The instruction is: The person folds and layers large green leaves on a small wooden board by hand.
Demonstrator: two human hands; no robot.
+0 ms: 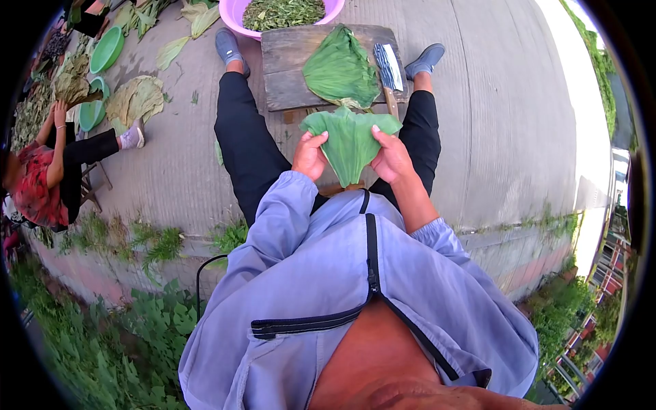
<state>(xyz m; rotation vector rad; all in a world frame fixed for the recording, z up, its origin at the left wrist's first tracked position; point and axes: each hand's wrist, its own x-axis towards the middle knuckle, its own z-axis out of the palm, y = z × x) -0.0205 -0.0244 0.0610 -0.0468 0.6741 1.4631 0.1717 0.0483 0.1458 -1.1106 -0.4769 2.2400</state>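
A folded green leaf (350, 147) is stretched between my two hands, its wide edge toward the board and its narrow part toward my lap. My left hand (311, 154) pinches the leaf's left side, thumb on top. On the right side, my right hand (392, 154) grips it the same way. Just beyond, more green leaves (342, 67) lie stacked on a wooden board (283, 65). A cleaver (388, 68) rests at the board's right side, its wooden handle toward me.
Behind the board stands a pink basin (234, 15) of chopped leaves (281, 12). At the left, a seated person (44, 174) holds a dry leaf (70, 83) near green basins (107, 49). My feet flank the board. Large dry leaves (135, 100) lie on the ground.
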